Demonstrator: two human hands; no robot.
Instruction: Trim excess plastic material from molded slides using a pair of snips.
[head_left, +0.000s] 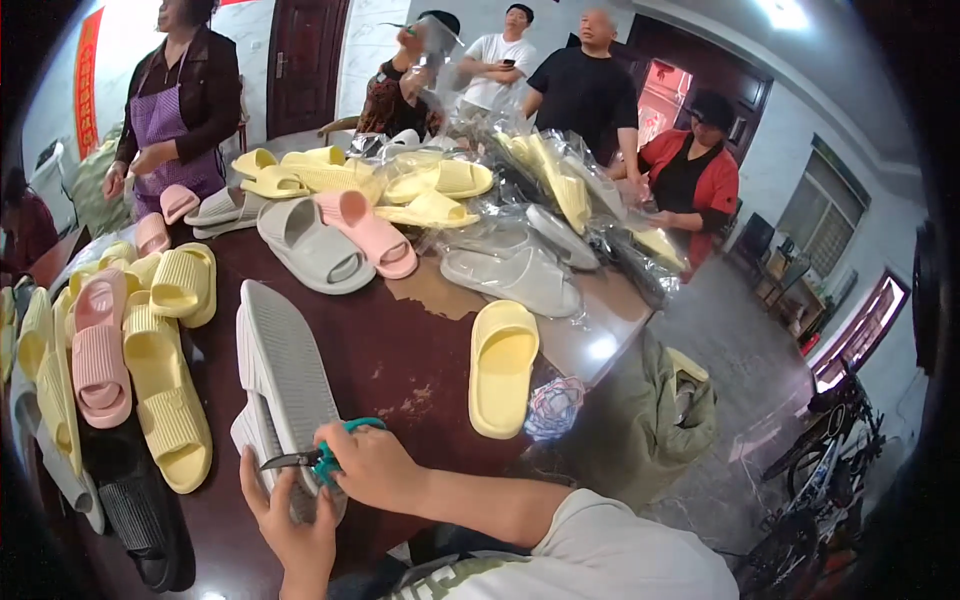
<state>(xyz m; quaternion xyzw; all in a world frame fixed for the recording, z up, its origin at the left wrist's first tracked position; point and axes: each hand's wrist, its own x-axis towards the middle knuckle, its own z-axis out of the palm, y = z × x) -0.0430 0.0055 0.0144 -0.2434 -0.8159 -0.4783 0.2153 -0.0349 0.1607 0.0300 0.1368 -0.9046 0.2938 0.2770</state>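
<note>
A pair of light grey slippers (300, 365) lies on the dark red table in front of me, one against the other with a ribbed sole facing up. My left hand (290, 535) grips their near end, fingers along the side and thumb on the sole. In my right hand (375, 470) is a pair of scissors (325, 463) with teal handles, fingers closed round the loops. The dark blades point left, across the slippers and close to my left fingertips. Whether they touch the slipper cannot be made out. To the right lies a single yellow slipper (502, 370).
Yellow, pink and black slippers crowd the table's (400, 350) left side. Grey, pink and bagged slippers (515, 270) pile up at the back. A crumpled patterned bundle (555, 408) sits near the right edge, by a green sack (650, 430). Several people stand around the far side.
</note>
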